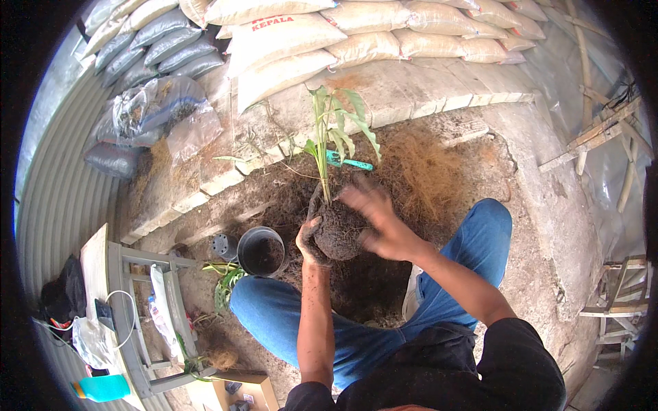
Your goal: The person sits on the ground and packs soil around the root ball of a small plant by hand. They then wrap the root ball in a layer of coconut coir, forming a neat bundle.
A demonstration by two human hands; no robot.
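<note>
A leafy green plant (323, 164) stands upright with a round, dark root ball (339, 229) of soil at its base. My left hand (312, 240), smudged with soil, is closed around the left side and underside of that root ball. On its right side is my right hand (384, 222), blurred by motion, its fingers stretched out and the thumb apart. Whether the right hand touches the soil I cannot tell. Just behind the stems lies a turquoise hand trowel (353, 163). Loose dark soil (373, 291) covers the ground below the root ball.
Beside my left knee are a black pot (261, 252) and a smaller grey pot (223, 246). Brown fibre (425, 168) lies at the right. Stacked sacks (363, 48) line the back above a concrete ledge (439, 85). A grey wooden stool (147, 308) stands at the left.
</note>
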